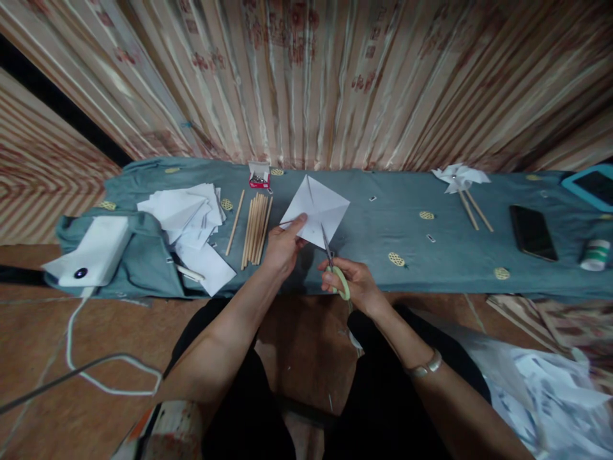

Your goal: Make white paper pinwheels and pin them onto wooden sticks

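A square sheet of white paper (328, 203) with diagonal lines is pinched at its lower left side by my left hand (286, 248), thumb on top. My right hand (352, 281) grips scissors (341, 281) with pale green handles, their blades at the paper's lower corner. Left of the paper lie several wooden sticks (256, 230) in a bunch, with a single stick (235, 222) beside them. A small red and white box (259, 175) of metal bits stands open behind the sticks.
Farther left are a pile of white papers (184, 214) and a white power strip (98, 249) with a cable. To the right lie paper pinwheels (460, 177) on sticks, a black phone (532, 232), a white-green roll (595, 255) and a blue-framed device (594, 185). A plastic bag (541, 396) holds paper scraps.
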The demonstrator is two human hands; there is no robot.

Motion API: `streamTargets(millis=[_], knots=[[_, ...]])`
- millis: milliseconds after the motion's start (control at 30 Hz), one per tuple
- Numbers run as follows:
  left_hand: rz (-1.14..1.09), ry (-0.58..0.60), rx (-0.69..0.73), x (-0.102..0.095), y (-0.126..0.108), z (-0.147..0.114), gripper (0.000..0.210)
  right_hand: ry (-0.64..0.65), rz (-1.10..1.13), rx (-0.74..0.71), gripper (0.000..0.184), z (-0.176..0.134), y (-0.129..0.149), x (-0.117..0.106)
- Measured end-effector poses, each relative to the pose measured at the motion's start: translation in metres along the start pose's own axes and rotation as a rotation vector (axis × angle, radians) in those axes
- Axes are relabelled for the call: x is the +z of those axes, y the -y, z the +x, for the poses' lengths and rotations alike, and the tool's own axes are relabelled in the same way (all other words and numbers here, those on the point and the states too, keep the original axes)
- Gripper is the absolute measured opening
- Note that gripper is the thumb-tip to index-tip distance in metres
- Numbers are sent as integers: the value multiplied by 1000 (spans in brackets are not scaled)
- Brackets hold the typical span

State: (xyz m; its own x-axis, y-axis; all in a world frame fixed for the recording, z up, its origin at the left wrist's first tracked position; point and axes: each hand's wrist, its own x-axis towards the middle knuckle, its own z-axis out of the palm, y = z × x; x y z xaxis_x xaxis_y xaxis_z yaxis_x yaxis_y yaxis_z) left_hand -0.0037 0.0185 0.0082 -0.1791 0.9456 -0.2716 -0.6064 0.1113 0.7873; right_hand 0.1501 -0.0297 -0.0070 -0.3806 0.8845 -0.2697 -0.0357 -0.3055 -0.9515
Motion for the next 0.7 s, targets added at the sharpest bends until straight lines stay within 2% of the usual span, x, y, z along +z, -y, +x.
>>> streamTargets(millis=[167, 300, 400, 567, 700], knots=[[-36, -12, 52, -5, -7, 7, 38, 83, -52, 84, 46, -5, 3, -4], [-71, -19, 97, -11, -15, 12, 37, 90, -98, 112, 45, -8, 6, -10], [-53, -16, 101, -16, -18, 13, 40, -18, -80, 71, 46, -5, 8, -17], [88, 48, 33, -20, -11, 9, 40, -317, -11, -115, 47, 6, 12, -32], [225, 99, -23, -21, -2, 3, 34, -413, 13, -182, 50, 14, 14, -41]])
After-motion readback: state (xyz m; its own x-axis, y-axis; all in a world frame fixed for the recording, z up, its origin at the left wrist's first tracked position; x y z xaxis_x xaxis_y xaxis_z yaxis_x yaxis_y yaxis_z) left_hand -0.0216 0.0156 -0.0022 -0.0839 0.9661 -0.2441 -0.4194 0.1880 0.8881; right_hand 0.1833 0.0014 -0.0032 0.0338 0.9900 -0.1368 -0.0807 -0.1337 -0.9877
